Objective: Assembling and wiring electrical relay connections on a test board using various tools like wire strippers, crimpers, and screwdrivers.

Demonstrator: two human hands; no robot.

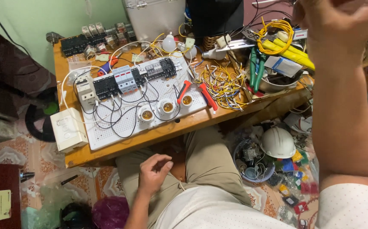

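Right hand (336, 19) cut off by top edge, fingers unseen, grey case (154, 17) cropped at top

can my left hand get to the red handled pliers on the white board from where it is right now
Probably yes. The left hand rests empty on the thigh, and the pliers lie uncovered at the board's near right corner.

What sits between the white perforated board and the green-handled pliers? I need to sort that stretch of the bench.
In the head view, red-handled pliers and a tangle of yellow wires lie between the white perforated board and green-handled pliers.
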